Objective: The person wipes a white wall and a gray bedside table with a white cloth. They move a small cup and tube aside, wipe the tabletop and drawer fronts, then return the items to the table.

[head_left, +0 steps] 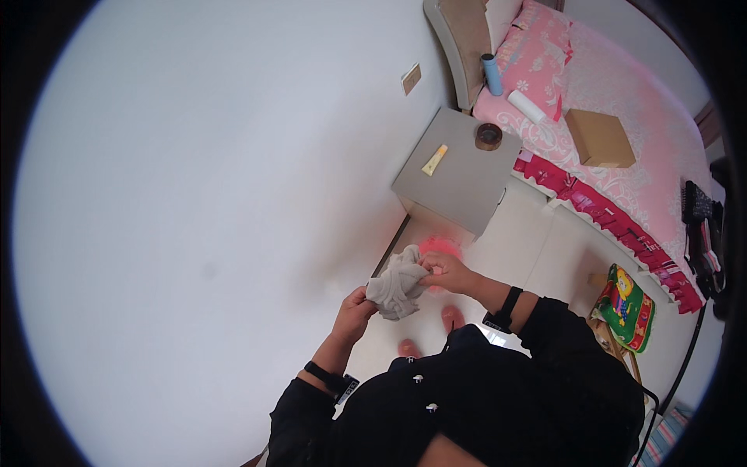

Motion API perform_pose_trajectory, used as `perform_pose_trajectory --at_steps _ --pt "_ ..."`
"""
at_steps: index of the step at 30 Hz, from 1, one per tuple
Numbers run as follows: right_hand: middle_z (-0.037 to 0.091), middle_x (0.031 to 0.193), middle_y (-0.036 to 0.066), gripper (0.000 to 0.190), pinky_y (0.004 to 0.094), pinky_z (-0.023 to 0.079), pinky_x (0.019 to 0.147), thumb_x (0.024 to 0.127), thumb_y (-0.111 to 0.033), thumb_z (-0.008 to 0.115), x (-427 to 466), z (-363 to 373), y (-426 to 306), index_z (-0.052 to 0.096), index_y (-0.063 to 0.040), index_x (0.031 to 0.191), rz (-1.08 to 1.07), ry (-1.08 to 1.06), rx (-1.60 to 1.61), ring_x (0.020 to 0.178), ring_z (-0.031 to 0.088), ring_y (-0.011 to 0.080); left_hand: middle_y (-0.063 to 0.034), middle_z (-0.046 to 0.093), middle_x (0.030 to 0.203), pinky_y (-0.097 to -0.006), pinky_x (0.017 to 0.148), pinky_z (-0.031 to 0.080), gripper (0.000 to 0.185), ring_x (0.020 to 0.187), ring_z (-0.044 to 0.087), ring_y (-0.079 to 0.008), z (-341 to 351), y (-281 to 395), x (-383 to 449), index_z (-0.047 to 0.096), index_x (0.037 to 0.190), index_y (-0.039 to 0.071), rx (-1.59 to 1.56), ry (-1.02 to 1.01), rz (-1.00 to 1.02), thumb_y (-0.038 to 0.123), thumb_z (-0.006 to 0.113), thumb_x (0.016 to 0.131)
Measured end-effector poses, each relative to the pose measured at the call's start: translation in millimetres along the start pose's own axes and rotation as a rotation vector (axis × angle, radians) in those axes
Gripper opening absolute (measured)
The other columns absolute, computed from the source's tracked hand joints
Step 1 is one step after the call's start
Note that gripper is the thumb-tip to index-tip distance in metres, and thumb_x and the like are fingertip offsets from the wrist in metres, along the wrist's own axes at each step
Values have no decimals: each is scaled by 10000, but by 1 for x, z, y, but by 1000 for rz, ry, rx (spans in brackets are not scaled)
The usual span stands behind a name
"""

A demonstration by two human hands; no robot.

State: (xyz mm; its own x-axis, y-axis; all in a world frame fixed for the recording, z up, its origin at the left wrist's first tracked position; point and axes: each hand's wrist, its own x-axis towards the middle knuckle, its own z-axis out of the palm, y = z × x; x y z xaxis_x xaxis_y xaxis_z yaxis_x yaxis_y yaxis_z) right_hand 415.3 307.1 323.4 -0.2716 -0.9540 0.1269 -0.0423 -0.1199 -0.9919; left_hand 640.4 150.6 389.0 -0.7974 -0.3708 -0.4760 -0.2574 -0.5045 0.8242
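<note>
A crumpled light grey cloth is stretched between my two hands, in front of my body and above the floor. Its left edge is pinched by my left hand, thumb on top. My right hand grips the upper right side of the cloth with bent fingers; part of the fingertips is hidden in the folds. Behind the cloth and my right hand, a bright pink fluffy thing shows near the floor, partly hidden.
Beyond the cloth stands a grey bedside cabinet bearing a tube and a brown tape roll. The bed at right holds a cardboard box, a blue bottle and a white cylinder. A green cushion rests on a wooden stool at right.
</note>
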Motion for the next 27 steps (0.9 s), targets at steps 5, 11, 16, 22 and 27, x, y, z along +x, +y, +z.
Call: perform_pose_trajectory --at_steps 5,11,16,22,27 --pt "591 907 36 180 273 442 717 818 -98 721 -5 8 -38 634 -42 965 50 118 100 838 551 118 -74 655 1056 -316 894 502 221 976 632 -172 2 0 -10 612 1095 0 7 51 52 -1 512 899" --pt "598 958 73 202 278 480 745 847 -120 694 -20 29 -113 635 -28 1018 2 246 -152 867 581 147 -92 605 1202 -346 1000 422 366 1130 569 -196 -9 3 -27 519 1270 13 219 -152 116 74 556 911" --pt "639 943 54 223 274 484 747 854 -166 687 -23 52 -140 643 -37 1030 -122 142 -366 890 607 143 -77 539 1308 -334 1049 357 554 1211 504 -197 -2 9 -35 390 1396 14 198 -387 255 142 604 902" --pt "639 922 35 214 257 477 741 857 -173 687 -43 64 -154 642 -37 1017 -33 248 -260 848 598 127 -91 548 1299 -323 1027 382 508 1186 522 -177 14 22 -28 415 1379 -11 456 -298 302 221 548 946" --pt "624 871 14 169 246 452 679 847 -131 699 -88 9 -173 641 -23 963 -14 510 -282 780 548 75 -109 599 1233 -321 1001 411 371 1161 547 -192 20 39 -33 542 1258 -32 257 -242 323 174 496 953"
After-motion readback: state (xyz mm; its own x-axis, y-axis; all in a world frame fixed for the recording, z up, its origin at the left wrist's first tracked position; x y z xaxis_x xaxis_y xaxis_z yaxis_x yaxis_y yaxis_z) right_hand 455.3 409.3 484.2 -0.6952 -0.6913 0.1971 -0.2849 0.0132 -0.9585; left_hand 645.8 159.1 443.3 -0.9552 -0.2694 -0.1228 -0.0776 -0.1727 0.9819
